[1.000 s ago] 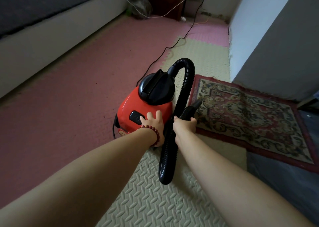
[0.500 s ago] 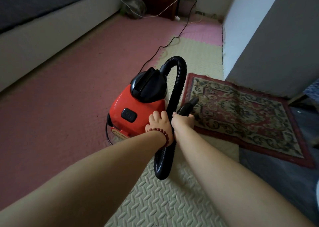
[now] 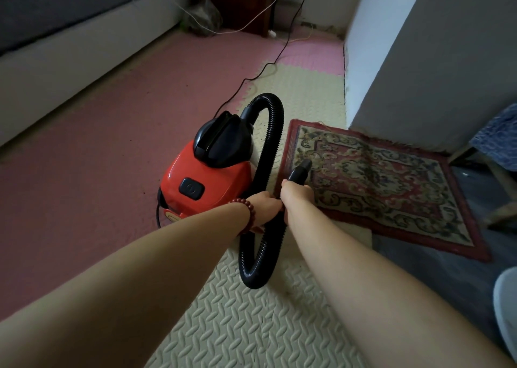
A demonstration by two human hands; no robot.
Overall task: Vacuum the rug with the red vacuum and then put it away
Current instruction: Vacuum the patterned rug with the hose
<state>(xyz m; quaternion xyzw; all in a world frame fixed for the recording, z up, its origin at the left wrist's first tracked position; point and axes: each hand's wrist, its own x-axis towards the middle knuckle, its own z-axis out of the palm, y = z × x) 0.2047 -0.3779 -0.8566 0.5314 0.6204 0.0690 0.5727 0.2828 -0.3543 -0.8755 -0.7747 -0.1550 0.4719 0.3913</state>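
red vacuum (image 3: 212, 177): your left grip (image 3: 264, 206) has left its body and now clasps the hose (image 3: 272, 132); right grip (image 3: 296, 193) holds the nozzle (image 3: 302, 169) over the left edge of the rug (image 3: 377, 177), so sweeping can likely start.

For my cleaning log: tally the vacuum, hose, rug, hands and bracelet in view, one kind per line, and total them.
red vacuum: 1
black hose: 1
patterned rug: 1
hands: 2 (left hand, right hand)
bead bracelet: 1
Total: 6
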